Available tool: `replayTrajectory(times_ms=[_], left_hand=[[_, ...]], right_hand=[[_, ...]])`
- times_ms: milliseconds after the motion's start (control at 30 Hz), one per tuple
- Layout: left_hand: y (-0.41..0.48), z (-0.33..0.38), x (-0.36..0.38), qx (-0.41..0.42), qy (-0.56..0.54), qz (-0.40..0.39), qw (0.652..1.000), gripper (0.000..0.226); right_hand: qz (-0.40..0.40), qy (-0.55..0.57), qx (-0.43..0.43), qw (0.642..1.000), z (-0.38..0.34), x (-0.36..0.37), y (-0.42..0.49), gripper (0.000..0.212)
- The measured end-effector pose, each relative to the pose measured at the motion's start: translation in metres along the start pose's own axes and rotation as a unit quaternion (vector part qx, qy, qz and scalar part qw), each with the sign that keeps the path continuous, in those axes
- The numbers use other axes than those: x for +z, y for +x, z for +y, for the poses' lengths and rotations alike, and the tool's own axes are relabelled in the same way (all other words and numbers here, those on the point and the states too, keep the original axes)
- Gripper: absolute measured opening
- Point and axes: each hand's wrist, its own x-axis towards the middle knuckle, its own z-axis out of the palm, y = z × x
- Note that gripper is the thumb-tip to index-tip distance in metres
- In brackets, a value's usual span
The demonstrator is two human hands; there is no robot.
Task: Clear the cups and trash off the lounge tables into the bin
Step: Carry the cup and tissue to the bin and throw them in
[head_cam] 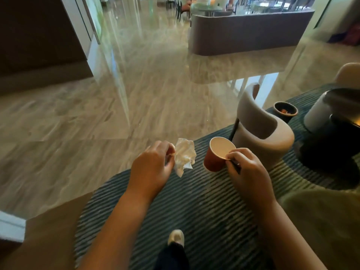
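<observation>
My left hand (153, 164) pinches a crumpled white napkin (185, 155) by its edge, held up over the striped rug. My right hand (246, 168) pinches the rim of a red paper cup (214, 160) with a pale inside, tilted toward me, and a thin dark stick shows under its fingers. Both hands are in front of me at about the same height, the cup to the right of the napkin. A small dark round bin (285, 112) with some scraps inside stands on the rug behind the grey chair.
A grey curved chair (261, 127) stands just beyond the cup. A dark low table (331, 133) is at the right. The striped dark rug (204, 211) lies under me, with my shoe (176, 237) on it. Glossy marble floor (136, 94) spreads ahead, a purple sofa back (247, 32) beyond.
</observation>
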Motion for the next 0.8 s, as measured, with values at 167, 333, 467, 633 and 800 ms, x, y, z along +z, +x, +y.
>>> replayTrajectory(times_ms=[167, 333, 467, 633, 800], left_hand=[[0.144, -0.041, 0.033, 0.003, -0.004, -0.006, 1.0, 0.005], [0.274, -0.052, 0.079, 0.036, -0.01, -0.039, 0.999, 0.007], [0.368, -0.053, 0.128, 0.07, -0.011, -0.061, 0.996, 0.008], [0.491, -0.057, 0.187, 0.087, -0.004, -0.066, 0.994, 0.007], [0.628, -0.05, 0.222, 0.09, 0.014, -0.055, 0.994, 0.011]], right_hand=[[-0.004, -0.002, 0.018, 1.0, 0.028, 0.049, 0.137, 0.015], [0.025, -0.013, 0.052, 0.998, 0.072, 0.074, 0.236, 0.014], [0.047, -0.02, 0.094, 0.994, 0.133, 0.091, 0.304, 0.011], [0.061, -0.012, 0.1, 0.993, 0.209, 0.133, 0.408, 0.014], [0.074, -0.013, 0.094, 0.993, 0.274, 0.148, 0.541, 0.019]])
